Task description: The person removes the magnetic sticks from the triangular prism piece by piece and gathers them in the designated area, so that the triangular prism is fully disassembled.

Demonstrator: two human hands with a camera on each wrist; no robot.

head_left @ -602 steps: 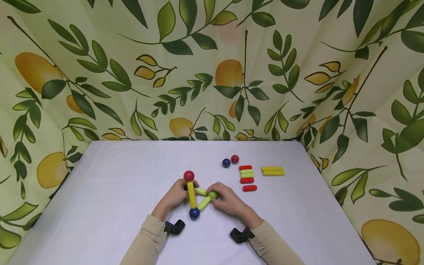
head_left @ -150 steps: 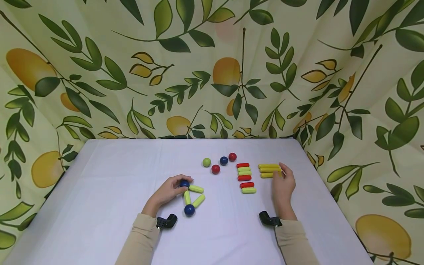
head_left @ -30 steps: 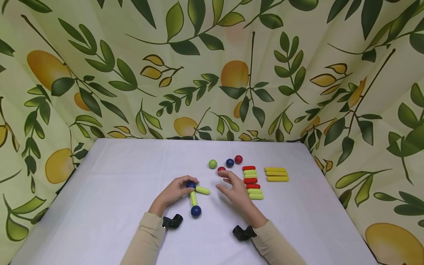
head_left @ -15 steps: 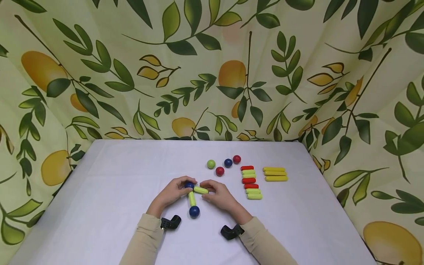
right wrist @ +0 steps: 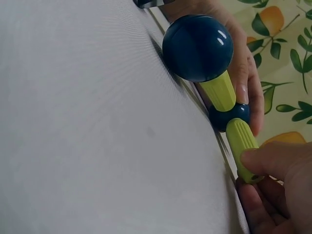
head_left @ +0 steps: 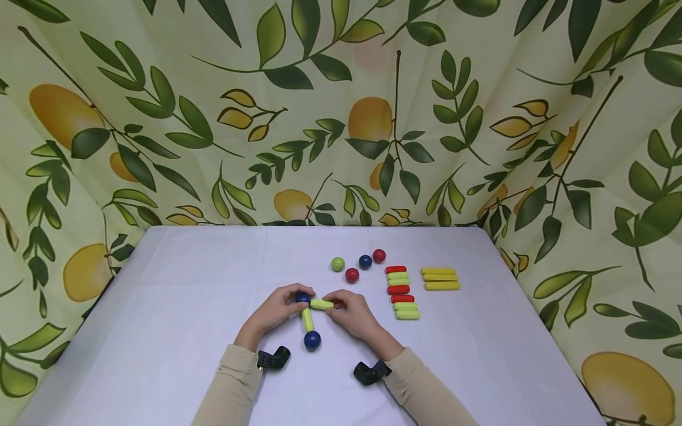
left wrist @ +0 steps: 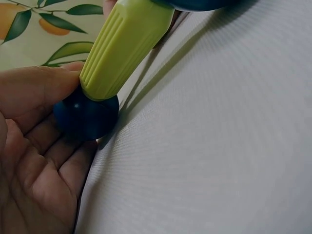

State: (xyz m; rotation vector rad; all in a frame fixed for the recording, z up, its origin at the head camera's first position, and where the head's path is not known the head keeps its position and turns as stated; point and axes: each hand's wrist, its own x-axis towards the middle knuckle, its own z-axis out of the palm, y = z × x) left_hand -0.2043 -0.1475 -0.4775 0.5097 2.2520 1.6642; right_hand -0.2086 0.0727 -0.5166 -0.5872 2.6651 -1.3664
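Observation:
My left hand (head_left: 277, 309) holds a dark blue ball (head_left: 303, 298) between thumb and fingers. From that ball a lime-green ribbed stick (head_left: 308, 320) runs toward me, with a second blue ball (head_left: 312, 340) at its near end. Another lime-green stick (head_left: 321, 304) points right from the held ball. My right hand (head_left: 351, 313) pinches this stick's free end between thumb and fingers. In the right wrist view, the pinched stick (right wrist: 241, 139) meets the held ball (right wrist: 229, 117), and its outer end has a small dark hole. The left wrist view shows the held ball (left wrist: 87, 117) against the fingers.
Behind the hands lie a green ball (head_left: 338, 264), a red ball (head_left: 351, 275), a blue ball (head_left: 364, 262) and another red ball (head_left: 379, 255). To the right are several short red and green sticks (head_left: 398, 290) and three yellow sticks (head_left: 441, 286). A white cloth covers the table (head_left: 160, 331).
My right hand came down leftward onto the green stick and pinches it. Since the oldest frame, the structure lost its yellow stick, red ball, green ball and a green stick. My left hand stayed put lately.

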